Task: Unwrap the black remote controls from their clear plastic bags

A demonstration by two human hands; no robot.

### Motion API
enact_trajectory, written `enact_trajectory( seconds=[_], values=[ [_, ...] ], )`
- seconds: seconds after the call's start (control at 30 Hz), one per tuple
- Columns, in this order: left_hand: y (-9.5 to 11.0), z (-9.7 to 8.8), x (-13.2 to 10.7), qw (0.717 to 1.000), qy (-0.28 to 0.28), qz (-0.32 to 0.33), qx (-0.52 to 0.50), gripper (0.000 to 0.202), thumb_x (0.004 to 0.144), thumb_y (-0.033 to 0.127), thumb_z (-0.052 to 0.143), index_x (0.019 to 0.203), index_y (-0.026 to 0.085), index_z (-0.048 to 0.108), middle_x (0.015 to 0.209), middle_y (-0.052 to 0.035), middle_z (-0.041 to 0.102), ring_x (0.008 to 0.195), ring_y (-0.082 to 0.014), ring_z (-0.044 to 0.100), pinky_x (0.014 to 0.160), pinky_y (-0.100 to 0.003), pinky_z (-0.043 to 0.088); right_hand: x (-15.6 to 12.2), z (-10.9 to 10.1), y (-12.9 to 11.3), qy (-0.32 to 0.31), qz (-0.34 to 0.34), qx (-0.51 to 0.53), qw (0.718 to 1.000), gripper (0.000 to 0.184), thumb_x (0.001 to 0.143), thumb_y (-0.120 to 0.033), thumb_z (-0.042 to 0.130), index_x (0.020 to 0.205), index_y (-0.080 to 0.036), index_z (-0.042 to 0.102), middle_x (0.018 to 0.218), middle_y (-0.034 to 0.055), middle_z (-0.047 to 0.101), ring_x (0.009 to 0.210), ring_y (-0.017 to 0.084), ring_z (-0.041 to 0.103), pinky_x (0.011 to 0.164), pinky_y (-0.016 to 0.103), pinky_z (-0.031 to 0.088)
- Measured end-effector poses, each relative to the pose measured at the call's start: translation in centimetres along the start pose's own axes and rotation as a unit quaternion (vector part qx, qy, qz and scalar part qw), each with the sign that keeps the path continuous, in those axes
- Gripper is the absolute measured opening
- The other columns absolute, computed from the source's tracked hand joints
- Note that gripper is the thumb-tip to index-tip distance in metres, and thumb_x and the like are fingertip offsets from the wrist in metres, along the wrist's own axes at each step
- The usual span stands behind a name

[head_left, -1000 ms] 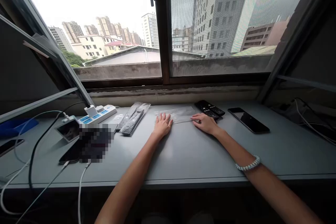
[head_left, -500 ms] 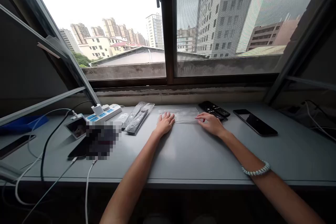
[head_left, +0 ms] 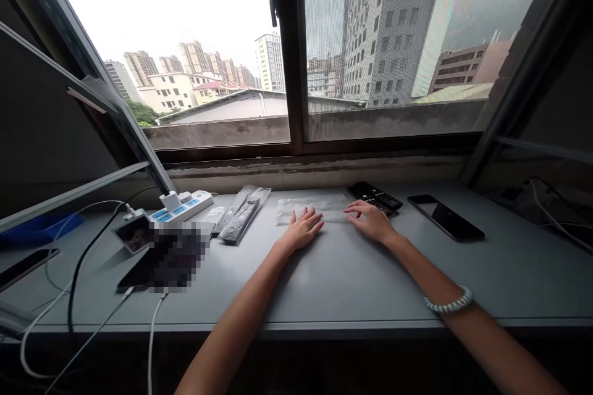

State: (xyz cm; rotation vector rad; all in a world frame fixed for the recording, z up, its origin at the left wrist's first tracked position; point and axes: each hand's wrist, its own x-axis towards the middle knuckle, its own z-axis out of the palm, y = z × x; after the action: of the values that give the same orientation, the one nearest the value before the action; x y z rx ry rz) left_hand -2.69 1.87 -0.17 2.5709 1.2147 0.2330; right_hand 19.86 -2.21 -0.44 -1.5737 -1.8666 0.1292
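Observation:
A clear plastic bag lies flat on the grey desk below the window. My left hand rests on the bag's near edge, fingers spread and flat. My right hand lies palm down at the bag's right end, fingers stretched toward it, with nothing held. A black remote control lies just behind my right hand. Two bagged black remotes lie to the left of the clear bag.
A black phone lies to the right of the remote. At the left are a white power strip, a small square device, a blurred object, white and black cables and another phone. More cables lie at the far right.
My left hand has slid right along the bag's near edge. My right hand has stayed at the bag's right end. The camera view has shifted slightly.

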Motion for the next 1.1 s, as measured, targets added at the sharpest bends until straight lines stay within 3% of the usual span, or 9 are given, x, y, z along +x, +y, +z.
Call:
enact_trajectory(
  seconds=[0.13,0.2,0.3,0.4,0.5,0.73,0.87,1.0,1.1],
  values=[
    [-0.8,-1.2,0.6,0.994,0.105,-0.018,0.006,0.054,0.094,0.045,0.028,0.141,0.021,0.032,0.151,-0.0082,0.02,0.141,-0.0245,0.008,0.112,-0.048,0.009,0.0,-0.1,0.1,0.005,0.007,0.01,1.0,0.021,0.081,-0.029,0.053,0.09,-0.028,0.071,0.103,-0.0016,0.065,0.073,0.013,0.058,0.059,0.025,0.041],
    [-2.1,-2.3,0.5,0.972,0.215,-0.088,0.03,0.049,0.093,0.035,0.032,0.139,0.018,0.036,0.148,-0.01,0.028,0.14,-0.0245,0.014,0.112,-0.045,0.014,0.0,-0.1,0.1,0.008,0.01,0.015,1.0,0.021,0.081,-0.029,0.052,0.09,-0.028,0.071,0.102,-0.0012,0.065,0.073,0.013,0.058,0.06,0.025,0.041],
    [-4.8,-3.8,-0.5,0.904,0.337,-0.255,0.07,0.046,0.088,0.022,0.038,0.133,0.014,0.044,0.137,-0.0159,0.043,0.131,-0.0281,0.032,0.107,-0.046,0.025,0.0,-0.1,0.1,0.004,0.015,0.019,1.0,0.02,0.081,-0.029,0.052,0.089,-0.028,0.071,0.101,-0.0012,0.065,0.073,0.013,0.057,0.061,0.025,0.04],
    [-7.1,-4.5,-1.9,0.841,0.338,-0.415,0.084,0.047,0.081,0.022,0.048,0.125,0.007,0.048,0.125,-0.0233,0.047,0.122,-0.0348,0.04,0.098,-0.047,0.033,0.0,0.0,0.2,0.001,0.017,0.019,1.0,0.02,0.08,-0.029,0.052,0.088,-0.028,0.071,0.099,-0.0011,0.065,0.073,0.013,0.057,0.06,0.025,0.039],
    [-7.9,-4.4,-2.6,0.821,0.309,-0.472,0.093,0.044,0.077,0.028,0.053,0.114,0.003,0.052,0.123,-0.0271,0.045,0.12,-0.0374,0.038,0.095,-0.048,0.033,0.0,0.1,0.4,0.004,0.015,0.022,1.0,0.02,0.08,-0.028,0.052,0.088,-0.028,0.071,0.098,-0.0006,0.065,0.073,0.013,0.057,0.059,0.025,0.038],
    [-7.8,-5.1,-2.8,0.821,0.308,-0.478,0.055,0.03,0.075,0.024,0.057,0.102,0.01,0.057,0.118,-0.0225,0.046,0.115,-0.0351,0.045,0.093,-0.045,0.036,0.1,0.0,0.3,0.016,0.01,0.03,0.999,0.02,0.08,-0.025,0.053,0.088,-0.028,0.071,0.094,-0.0002,0.065,0.074,0.014,0.058,0.062,0.026,0.04],
    [-7.5,-6.0,-3.0,0.836,0.331,-0.437,-0.002,0.036,0.072,0.027,0.064,0.104,0.015,0.056,0.119,-0.0182,0.043,0.105,-0.032,0.053,0.09,-0.043,0.04,0.2,-0.2,0.0,0.014,0.018,0.046,0.999,0.02,0.08,-0.026,0.052,0.088,-0.027,0.071,0.093,0.0003,0.065,0.072,0.014,0.058,0.063,0.027,0.04],
    [-5.9,-6.5,-2.8,0.832,0.469,-0.294,0.026,0.049,0.07,0.026,0.067,0.115,0.017,0.05,0.115,-0.0138,0.045,0.103,-0.0285,0.054,0.087,-0.04,0.043,0.5,-0.1,-0.1,0.031,0.018,0.099,0.994,0.021,0.08,-0.028,0.051,0.09,-0.025,0.07,0.089,0.002,0.065,0.068,0.014,0.058,0.06,0.028,0.041],
    [-4.0,-5.9,-2.1,0.857,0.493,-0.149,0.002,0.049,0.075,0.026,0.061,0.121,0.02,0.045,0.107,-0.0091,0.053,0.09,-0.0233,0.059,0.078,-0.034,0.047,0.9,0.1,-0.1,0.063,0.029,0.183,0.981,0.028,0.08,-0.034,0.051,0.101,-0.023,0.066,0.091,0.0034,0.065,0.069,0.015,0.058,0.061,0.028,0.043]
  ],
)
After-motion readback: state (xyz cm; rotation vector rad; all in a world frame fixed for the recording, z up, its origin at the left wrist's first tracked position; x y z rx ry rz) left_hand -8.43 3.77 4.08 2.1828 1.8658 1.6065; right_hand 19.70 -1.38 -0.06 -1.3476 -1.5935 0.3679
